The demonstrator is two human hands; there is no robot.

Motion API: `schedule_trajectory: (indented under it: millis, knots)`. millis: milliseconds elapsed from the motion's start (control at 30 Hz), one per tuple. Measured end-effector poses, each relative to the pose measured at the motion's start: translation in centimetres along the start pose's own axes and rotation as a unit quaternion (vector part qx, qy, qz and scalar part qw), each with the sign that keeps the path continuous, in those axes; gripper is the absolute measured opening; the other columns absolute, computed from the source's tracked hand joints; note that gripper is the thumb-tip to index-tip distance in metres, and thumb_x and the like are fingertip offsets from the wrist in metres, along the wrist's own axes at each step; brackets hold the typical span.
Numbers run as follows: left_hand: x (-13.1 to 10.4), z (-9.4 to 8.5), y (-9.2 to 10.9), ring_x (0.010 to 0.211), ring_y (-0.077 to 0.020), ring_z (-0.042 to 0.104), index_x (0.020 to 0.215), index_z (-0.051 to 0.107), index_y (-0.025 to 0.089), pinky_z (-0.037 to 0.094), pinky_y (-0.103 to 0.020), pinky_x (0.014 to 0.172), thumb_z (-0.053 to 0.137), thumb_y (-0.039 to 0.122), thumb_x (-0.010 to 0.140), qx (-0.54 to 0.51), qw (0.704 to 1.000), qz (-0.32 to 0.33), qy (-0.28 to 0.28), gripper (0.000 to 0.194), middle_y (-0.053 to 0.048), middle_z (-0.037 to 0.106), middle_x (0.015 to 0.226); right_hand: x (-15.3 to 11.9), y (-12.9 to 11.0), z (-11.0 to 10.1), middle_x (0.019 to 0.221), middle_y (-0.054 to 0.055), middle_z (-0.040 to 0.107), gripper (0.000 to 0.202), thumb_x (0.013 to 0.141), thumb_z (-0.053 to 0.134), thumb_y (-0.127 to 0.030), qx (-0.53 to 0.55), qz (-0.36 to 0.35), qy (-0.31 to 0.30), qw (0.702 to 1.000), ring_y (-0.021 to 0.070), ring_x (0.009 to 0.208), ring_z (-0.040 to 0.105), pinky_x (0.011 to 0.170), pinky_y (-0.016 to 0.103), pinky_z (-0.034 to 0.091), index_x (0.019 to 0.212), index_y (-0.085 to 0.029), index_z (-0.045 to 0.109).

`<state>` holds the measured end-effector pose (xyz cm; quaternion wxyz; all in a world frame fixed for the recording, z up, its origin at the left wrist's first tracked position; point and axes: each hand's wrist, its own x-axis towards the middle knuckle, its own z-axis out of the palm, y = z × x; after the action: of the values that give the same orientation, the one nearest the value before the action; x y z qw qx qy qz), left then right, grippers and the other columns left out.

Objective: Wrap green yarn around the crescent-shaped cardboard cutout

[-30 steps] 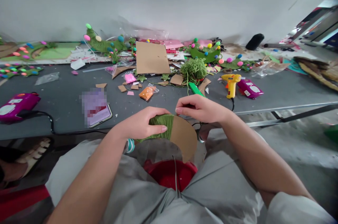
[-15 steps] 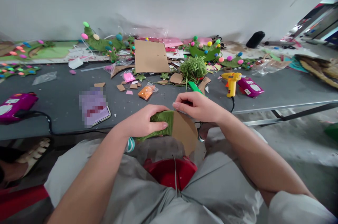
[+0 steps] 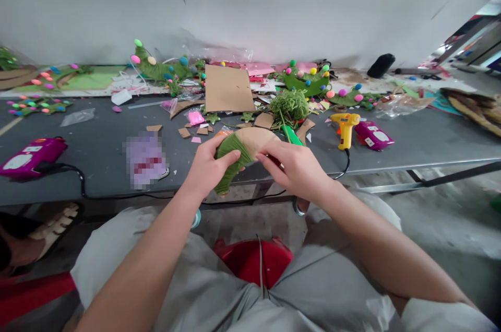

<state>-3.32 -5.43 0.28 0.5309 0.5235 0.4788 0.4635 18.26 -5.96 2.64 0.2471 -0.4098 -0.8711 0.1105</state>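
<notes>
1. The crescent, cardboard part-wrapped in green yarn, is held above the table's front edge. It is gripped by the left hand, thumb across the yarn; the other left fingers are mostly hidden behind.
2. The right hand is held with thumb and forefinger drawn close at the crescent's inner edge. Whether a strand is pinched there cannot be told. The crescent's right end is covered by this hand.
3. Both wrists are raised and both forearms are angled inward.
4. An orange packet is largely covered by the crescent. The phone is blurred by pixelation.
5. Beyond the crescent, the yarn bundle is placed close by.
6. Room is left on the table between phone and left hand, and between right hand and glue gun.
</notes>
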Motion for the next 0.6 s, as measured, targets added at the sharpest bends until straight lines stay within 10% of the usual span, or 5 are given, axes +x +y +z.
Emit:
schedule_trajectory:
  millis: [600]
  knots:
    - [-0.4, 0.6, -0.2, 0.08, -0.0223, 0.071, 0.113, 0.066, 0.018, 0.061, -0.037, 0.072, 0.074, 0.031, 0.084, -0.081, 0.99, 0.089, 0.07, 0.033, -0.005, 0.073, 0.096, 0.6, 1.4, 1.7, 0.069, -0.002, 0.051, 0.027, 0.102, 0.047, -0.035, 0.15, 0.091, -0.007, 0.984, 0.0123, 0.065, 0.044, 0.064, 0.026, 0.034, 0.084, -0.019, 0.058]
